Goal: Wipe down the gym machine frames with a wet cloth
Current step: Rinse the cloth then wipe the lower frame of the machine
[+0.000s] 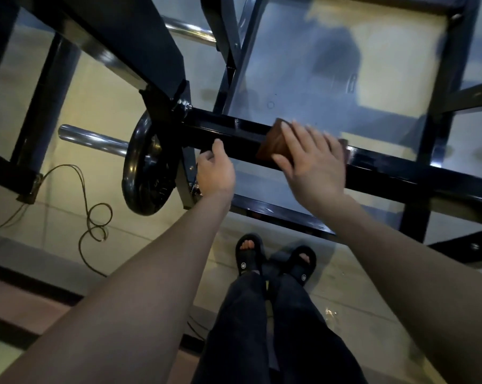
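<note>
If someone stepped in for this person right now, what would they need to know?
Right hand: fingers flat, pressing the brown folded cloth onto the black horizontal steel frame bar.
Left hand: gripping the same bar, close to the black round weight plate.
Done: cannot tell which stretches are already wiped.
Left: carry on along this bar, then the lower rail and uprights.

Gym: weight plate (148,167), machine frame (386,173)

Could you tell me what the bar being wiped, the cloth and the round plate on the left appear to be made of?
The bar looks like black painted steel tube: square edges, glossy highlights. The cloth under the right hand seems a soft brown fabric, folded; the weave is too blurred to tell. The plate looks like black coated metal or rubber, shiny at the rim.
</note>
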A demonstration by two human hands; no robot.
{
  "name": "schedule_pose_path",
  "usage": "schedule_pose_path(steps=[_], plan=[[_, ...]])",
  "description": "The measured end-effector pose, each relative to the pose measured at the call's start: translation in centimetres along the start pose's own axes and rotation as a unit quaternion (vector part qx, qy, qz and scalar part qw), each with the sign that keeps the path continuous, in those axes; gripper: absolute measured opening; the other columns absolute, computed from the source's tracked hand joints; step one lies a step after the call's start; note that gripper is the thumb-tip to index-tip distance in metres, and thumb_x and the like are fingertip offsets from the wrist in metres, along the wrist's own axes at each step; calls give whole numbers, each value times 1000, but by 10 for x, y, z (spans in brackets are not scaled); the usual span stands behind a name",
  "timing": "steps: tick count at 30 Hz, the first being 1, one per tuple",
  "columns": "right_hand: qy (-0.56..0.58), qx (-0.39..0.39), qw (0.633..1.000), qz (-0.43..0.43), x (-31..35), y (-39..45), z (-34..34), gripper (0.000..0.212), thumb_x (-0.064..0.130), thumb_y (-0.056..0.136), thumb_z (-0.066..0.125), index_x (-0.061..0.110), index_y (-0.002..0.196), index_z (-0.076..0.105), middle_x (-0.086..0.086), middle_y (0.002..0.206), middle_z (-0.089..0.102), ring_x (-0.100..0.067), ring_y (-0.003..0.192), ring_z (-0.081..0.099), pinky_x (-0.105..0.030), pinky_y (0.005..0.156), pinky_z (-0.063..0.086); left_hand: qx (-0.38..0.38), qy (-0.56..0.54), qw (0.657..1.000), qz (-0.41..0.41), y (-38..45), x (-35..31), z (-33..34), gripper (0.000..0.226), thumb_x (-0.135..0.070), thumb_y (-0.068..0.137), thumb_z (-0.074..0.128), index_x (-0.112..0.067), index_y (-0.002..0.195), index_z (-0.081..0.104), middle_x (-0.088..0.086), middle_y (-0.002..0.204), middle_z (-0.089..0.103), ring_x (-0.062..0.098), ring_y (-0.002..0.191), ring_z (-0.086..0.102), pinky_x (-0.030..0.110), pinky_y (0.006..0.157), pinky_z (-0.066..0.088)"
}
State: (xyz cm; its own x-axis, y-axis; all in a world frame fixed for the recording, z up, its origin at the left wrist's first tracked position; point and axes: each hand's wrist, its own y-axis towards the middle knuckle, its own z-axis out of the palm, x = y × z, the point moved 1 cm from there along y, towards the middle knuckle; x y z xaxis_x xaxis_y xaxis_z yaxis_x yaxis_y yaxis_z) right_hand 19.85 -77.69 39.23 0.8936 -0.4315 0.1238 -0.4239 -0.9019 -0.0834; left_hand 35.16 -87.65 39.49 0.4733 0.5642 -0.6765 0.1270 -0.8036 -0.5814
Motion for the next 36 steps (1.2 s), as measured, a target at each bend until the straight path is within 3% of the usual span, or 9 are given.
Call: schedule_pose_path(steps=[8,16,19,21,24,26,30,33,36], plan=[[3,-17,997,-72,-8,3,7,60,55,108,33,29,162,31,6,166,36,-21,144,42,-43,118,29,40,82,995,36,2,13,13,31,-35,99,51,-14,87,71,4,84,74,23,76,69,36,67,56],[85,-47,985,143,-93,-84,-19,44,44,107,45,28,148,51,7,147,59,-29,128,50,-47,101,41,224,113,966,69,-39,20,57,23,-18,102,53,-10,91,72,3,76,68,18,71,60,31,67,48],[259,-62,937,227,-92,-119,-27,35,36,107,49,23,137,59,-2,136,57,-18,118,48,-27,101,43,271,102,955,63,-69,18,72,25,-14,103,49,-5,100,72,7,76,67,18,69,60,33,68,53],[426,-24,857,288,-81,-141,-33,29,36,109,47,19,124,65,-9,124,54,-12,109,47,-18,97,41,307,90,945,72,-89,15,73,25,-13,103,48,-4,104,71,9,73,66,17,65,62,32,67,56],[721,64,569,390,-67,-162,-43,43,45,110,42,11,125,64,-10,97,59,-26,85,59,-42,77,53,356,74,928,81,-112,12,71,23,-15,102,53,-1,108,70,10,77,66,16,63,61,28,63,54],[797,95,456,385,-67,-169,-45,57,53,109,40,8,138,61,-7,93,59,-21,82,59,-37,73,53,376,70,920,91,-127,9,70,21,-14,101,58,1,110,69,10,81,65,15,63,60,26,61,52],[811,115,456,348,-59,-169,-47,64,59,107,38,10,144,58,-13,115,65,-28,103,58,-43,93,48,388,69,915,90,-144,19,73,18,-18,94,68,-9,109,66,8,94,66,18,74,65,31,71,56],[778,105,479,393,-54,-165,-42,51,47,110,42,11,140,62,-15,127,71,-33,115,68,-52,100,55,399,66,913,59,-143,32,75,45,-41,86,73,-18,122,59,10,115,68,22,95,73,38,83,62],[749,97,522,395,-53,-158,-44,47,44,112,39,15,142,61,-10,127,73,-27,116,71,-49,102,56,439,62,896,18,-144,29,77,53,-53,96,63,-16,133,60,0,110,72,11,91,73,28,70,58]])
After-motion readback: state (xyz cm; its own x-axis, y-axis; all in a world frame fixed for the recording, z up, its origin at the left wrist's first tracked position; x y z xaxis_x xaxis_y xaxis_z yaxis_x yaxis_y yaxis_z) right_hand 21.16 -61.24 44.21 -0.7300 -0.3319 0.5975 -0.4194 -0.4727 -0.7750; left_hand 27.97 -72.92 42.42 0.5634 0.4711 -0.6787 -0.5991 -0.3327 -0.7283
